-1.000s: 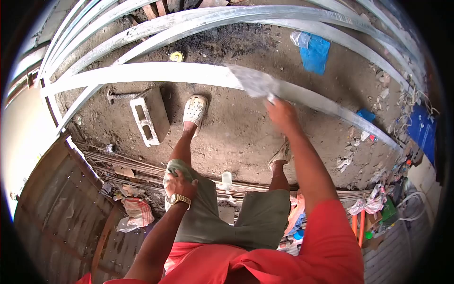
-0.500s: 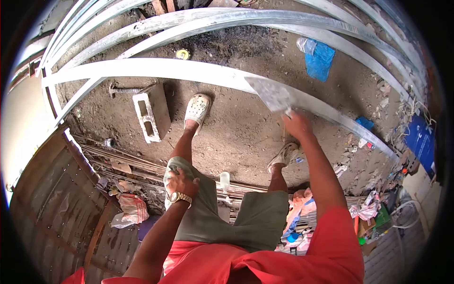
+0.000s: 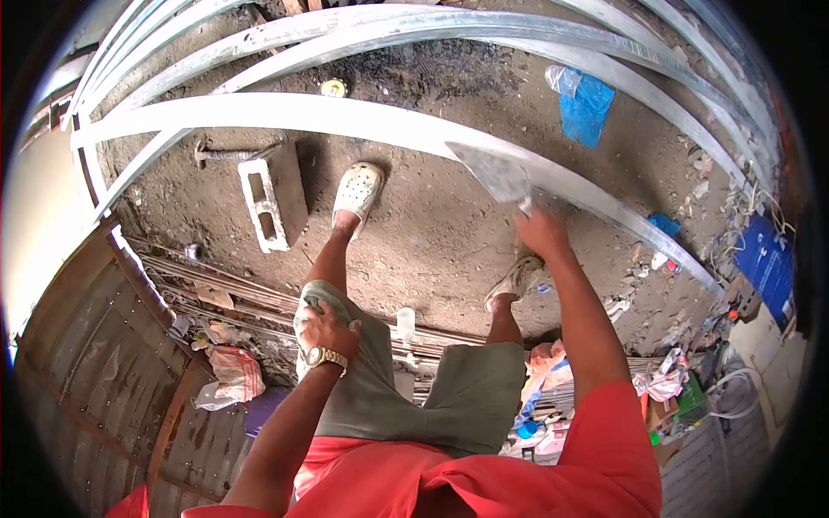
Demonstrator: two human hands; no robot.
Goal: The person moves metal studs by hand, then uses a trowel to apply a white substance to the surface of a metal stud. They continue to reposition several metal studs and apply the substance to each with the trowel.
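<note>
My right hand (image 3: 542, 235) is closed round the handle of a trowel (image 3: 498, 173) with a grey, pointed blade. The blade overlaps the long pale metal bar (image 3: 345, 116) in this view, its tip pointing up and left. That bar crosses in front of me, brightly lit at its left part. My left hand (image 3: 331, 335), a watch at its wrist, lies on the knee of my grey-green shorts (image 3: 371, 380) with the fingers apart.
More metal bars (image 3: 397, 36) lie crossed farther out. A hollow concrete block (image 3: 275, 194) and a hammer (image 3: 223, 155) are on the dirt floor. A blue plastic bag (image 3: 585, 108) lies beyond the bar. Thin rods (image 3: 229, 289) and bagged clutter (image 3: 237, 373) are near my feet.
The view has shifted slightly, so the floor and bars sit a little higher in it. Against the bar, the trowel has come slightly nearer to me. My left hand stays on the knee.
</note>
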